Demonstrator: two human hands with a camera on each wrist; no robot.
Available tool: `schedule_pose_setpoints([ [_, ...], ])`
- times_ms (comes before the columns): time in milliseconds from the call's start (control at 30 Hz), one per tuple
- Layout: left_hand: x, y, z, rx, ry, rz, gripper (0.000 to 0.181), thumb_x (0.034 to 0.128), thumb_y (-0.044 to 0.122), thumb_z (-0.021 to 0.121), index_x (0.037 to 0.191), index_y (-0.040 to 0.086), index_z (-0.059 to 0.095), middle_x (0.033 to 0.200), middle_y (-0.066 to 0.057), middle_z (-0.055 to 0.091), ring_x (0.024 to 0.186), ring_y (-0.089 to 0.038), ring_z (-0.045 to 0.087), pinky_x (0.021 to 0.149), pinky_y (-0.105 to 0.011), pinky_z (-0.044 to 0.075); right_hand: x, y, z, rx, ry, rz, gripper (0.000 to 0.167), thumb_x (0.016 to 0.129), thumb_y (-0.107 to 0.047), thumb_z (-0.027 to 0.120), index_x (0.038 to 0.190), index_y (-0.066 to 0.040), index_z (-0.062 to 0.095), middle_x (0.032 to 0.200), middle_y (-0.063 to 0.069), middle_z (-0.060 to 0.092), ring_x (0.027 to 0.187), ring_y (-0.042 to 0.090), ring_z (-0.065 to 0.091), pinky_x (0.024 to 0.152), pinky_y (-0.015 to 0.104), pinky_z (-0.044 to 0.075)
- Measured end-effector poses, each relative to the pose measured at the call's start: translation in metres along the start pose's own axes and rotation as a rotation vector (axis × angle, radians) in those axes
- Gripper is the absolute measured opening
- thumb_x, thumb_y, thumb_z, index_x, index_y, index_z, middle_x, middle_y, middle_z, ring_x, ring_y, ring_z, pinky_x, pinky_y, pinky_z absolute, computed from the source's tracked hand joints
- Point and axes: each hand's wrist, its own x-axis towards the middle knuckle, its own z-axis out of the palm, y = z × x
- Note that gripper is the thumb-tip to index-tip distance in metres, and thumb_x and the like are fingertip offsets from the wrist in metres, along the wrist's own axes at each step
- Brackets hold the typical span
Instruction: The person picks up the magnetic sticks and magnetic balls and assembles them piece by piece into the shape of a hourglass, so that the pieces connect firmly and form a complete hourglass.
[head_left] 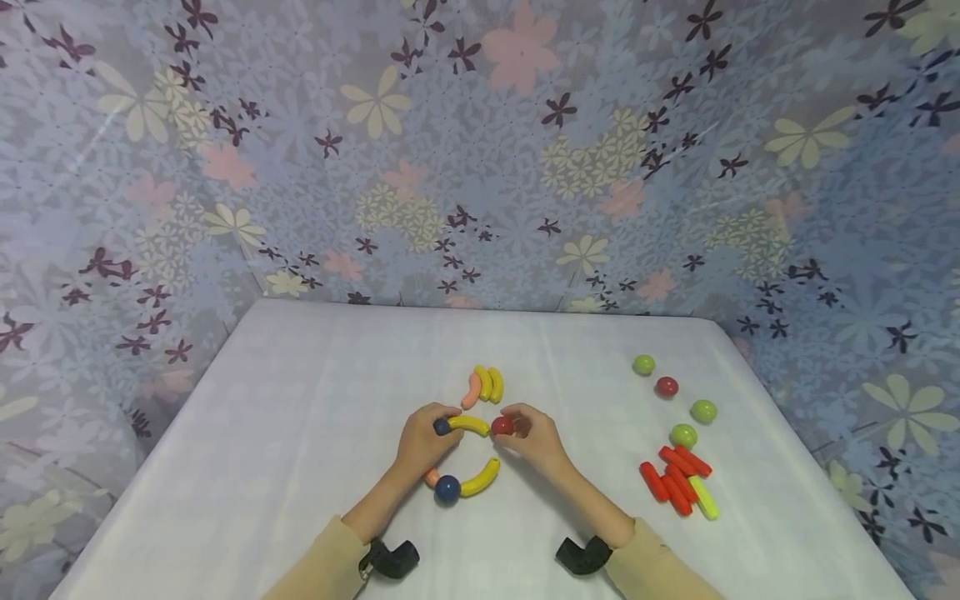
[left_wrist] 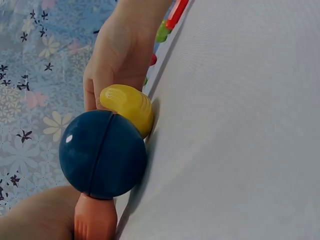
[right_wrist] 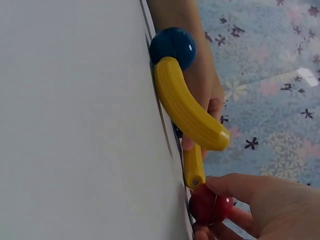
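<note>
My left hand (head_left: 426,440) pinches a dark blue ball (head_left: 442,427) with a curved yellow piece (head_left: 469,424) joined at its right. In my right hand (head_left: 536,437) a red ball (head_left: 502,426) is held between thumb and fingers, right by the yellow piece's free end; the right wrist view also shows this red ball (right_wrist: 210,204) near that end (right_wrist: 194,172). Below the hands, an orange piece (head_left: 431,477), another blue ball (head_left: 447,489) and a second curved yellow piece (head_left: 480,478) form a joined arc, its orange end partly hidden by my left hand.
Beyond the hands lie an orange curved piece (head_left: 472,391) and two yellow ones (head_left: 496,386). At the right of the white table (head_left: 300,375) are green balls (head_left: 704,411), a red ball (head_left: 667,387), several red sticks (head_left: 653,482) and a yellow-green stick (head_left: 704,498).
</note>
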Motion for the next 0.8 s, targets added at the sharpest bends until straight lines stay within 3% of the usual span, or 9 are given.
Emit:
schedule_pose_setpoints([
  [133, 0.0, 0.0, 0.001, 0.013, 0.018, -0.004, 0.026, 0.0764, 0.015, 0.076, 0.102, 0.01, 0.073, 0.098, -0.004, 0.071, 0.099, -0.021, 0.065, 0.091, -0.04, 0.051, -0.003, -0.004, 0.003, 0.012, -0.023, 0.007, 0.035, 0.074, -0.007, 0.078, 0.106, -0.003, 0.066, 0.098, 0.01, 0.07, 0.079, 0.014, 0.06, 0.069, 0.018, 0.048],
  [367, 0.0, -0.001, 0.001, -0.061, 0.041, -0.074, 0.024, 0.0772, 0.016, 0.074, 0.101, 0.011, 0.072, 0.101, -0.005, 0.071, 0.105, -0.024, 0.064, 0.096, -0.041, 0.048, -0.004, -0.007, 0.009, 0.076, -0.08, 0.012, 0.038, 0.075, -0.011, 0.078, 0.109, -0.001, 0.065, 0.099, 0.014, 0.069, 0.079, 0.014, 0.061, 0.07, 0.015, 0.049],
  [533, 0.0, -0.002, 0.001, -0.034, 0.043, -0.071, 0.023, 0.0786, 0.016, 0.073, 0.101, 0.011, 0.071, 0.097, -0.004, 0.069, 0.097, -0.02, 0.063, 0.09, -0.038, 0.05, -0.008, -0.009, 0.011, 0.059, 0.019, 0.037, 0.033, 0.079, -0.01, 0.076, 0.107, 0.0, 0.064, 0.099, 0.014, 0.068, 0.084, 0.019, 0.064, 0.074, 0.021, 0.053],
  [667, -0.001, 0.001, 0.0, -0.002, 0.033, -0.074, 0.024, 0.0789, 0.017, 0.072, 0.103, 0.012, 0.071, 0.092, -0.002, 0.066, 0.089, -0.015, 0.059, 0.082, -0.031, 0.049, -0.02, -0.016, 0.01, 0.011, 0.071, 0.078, 0.03, 0.083, -0.016, 0.072, 0.106, 0.0, 0.063, 0.085, 0.01, 0.066, 0.073, 0.014, 0.058, 0.063, 0.019, 0.049],
  [800, 0.0, 0.001, 0.0, 0.023, 0.04, -0.052, 0.023, 0.0803, 0.017, 0.071, 0.102, 0.012, 0.072, 0.088, -0.002, 0.064, 0.083, -0.013, 0.057, 0.076, -0.028, 0.047, -0.035, -0.025, 0.012, 0.032, -0.011, 0.112, 0.038, 0.082, -0.019, 0.073, 0.11, 0.001, 0.059, 0.074, 0.006, 0.063, 0.058, 0.009, 0.053, 0.05, 0.016, 0.042],
])
